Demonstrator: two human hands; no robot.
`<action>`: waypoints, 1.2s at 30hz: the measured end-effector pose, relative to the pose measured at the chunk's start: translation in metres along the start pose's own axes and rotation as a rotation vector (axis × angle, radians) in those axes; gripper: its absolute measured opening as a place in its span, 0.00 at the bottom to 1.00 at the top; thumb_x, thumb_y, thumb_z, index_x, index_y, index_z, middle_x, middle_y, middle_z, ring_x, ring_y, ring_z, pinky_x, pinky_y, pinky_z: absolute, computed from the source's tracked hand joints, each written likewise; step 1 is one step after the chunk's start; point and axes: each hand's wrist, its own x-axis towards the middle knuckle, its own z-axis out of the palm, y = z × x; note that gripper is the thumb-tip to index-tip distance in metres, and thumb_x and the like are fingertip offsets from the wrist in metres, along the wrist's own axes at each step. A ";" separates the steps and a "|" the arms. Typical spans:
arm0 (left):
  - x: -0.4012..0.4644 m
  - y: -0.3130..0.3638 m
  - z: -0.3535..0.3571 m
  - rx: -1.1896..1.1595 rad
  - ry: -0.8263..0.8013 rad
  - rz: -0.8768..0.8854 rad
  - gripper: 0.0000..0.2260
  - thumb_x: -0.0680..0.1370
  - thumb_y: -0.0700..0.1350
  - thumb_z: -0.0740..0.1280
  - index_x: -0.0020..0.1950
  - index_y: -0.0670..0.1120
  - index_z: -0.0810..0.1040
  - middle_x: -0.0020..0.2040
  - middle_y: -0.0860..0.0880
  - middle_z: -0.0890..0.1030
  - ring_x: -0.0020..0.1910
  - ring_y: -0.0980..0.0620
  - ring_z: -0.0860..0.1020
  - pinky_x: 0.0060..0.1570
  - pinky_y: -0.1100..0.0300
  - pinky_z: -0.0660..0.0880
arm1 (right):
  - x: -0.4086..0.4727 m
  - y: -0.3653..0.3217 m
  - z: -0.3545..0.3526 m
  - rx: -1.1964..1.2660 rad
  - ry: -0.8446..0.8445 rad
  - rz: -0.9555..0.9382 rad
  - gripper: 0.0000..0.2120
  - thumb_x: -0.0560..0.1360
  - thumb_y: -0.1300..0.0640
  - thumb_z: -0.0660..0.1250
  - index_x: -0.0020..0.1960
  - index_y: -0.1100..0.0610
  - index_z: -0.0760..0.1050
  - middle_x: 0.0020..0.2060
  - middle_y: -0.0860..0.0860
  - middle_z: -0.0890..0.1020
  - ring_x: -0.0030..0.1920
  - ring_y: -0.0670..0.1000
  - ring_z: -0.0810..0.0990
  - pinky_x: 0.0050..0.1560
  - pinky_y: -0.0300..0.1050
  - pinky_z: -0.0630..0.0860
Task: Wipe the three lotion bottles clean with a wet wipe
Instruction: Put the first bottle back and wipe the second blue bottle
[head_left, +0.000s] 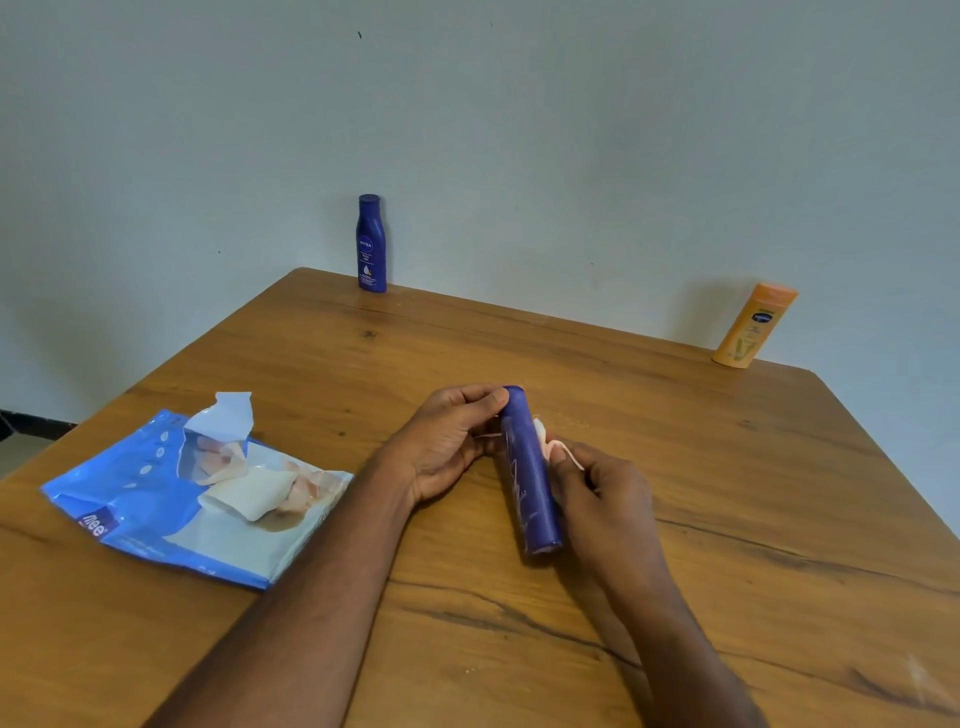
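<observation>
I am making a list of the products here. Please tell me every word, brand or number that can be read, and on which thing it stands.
"NIVEA": on the upright blue bottle at the far table edge; its smaller print is unreadable.
"mee": on the blue wet wipe pack, seen upside down and partly cut off.
Orange bottle: blue oval logo, too blurred to read.
Held blue bottle: faint marks, unreadable.

A dark blue lotion bottle (530, 478) with faint pale script along its side is seen at the centre, and a white wet wipe (551, 448) is seen beside it. A second dark blue bottle (371, 244) is marked with a white logo and small white print. An orange bottle (753, 326) is marked with a blue oval and green leaf shapes. The wipes pack (197, 499) is coloured bright blue and white. The surface (727, 493) is patterned in warm brown wood grain with dark streaks. The wall (519, 130) is coloured pale grey-blue.
</observation>
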 end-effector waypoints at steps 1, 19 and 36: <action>0.001 -0.001 0.000 0.006 -0.008 -0.006 0.12 0.80 0.39 0.67 0.62 0.36 0.80 0.53 0.41 0.84 0.50 0.48 0.82 0.50 0.54 0.80 | 0.001 0.000 -0.001 0.024 0.007 0.010 0.10 0.83 0.51 0.62 0.52 0.43 0.82 0.43 0.44 0.87 0.43 0.46 0.84 0.43 0.42 0.80; 0.004 -0.007 0.000 0.205 -0.135 0.017 0.09 0.82 0.42 0.65 0.56 0.38 0.81 0.47 0.44 0.84 0.45 0.52 0.81 0.47 0.57 0.80 | -0.002 -0.006 -0.020 -0.127 -0.050 -0.208 0.11 0.82 0.55 0.65 0.60 0.46 0.83 0.50 0.31 0.82 0.52 0.30 0.79 0.51 0.33 0.78; 0.007 -0.007 0.000 0.144 -0.015 0.038 0.10 0.82 0.41 0.65 0.57 0.35 0.79 0.41 0.45 0.82 0.38 0.54 0.80 0.41 0.60 0.79 | -0.021 0.002 -0.025 -0.009 -0.075 -0.199 0.10 0.77 0.60 0.71 0.54 0.47 0.85 0.48 0.31 0.83 0.52 0.32 0.82 0.51 0.32 0.79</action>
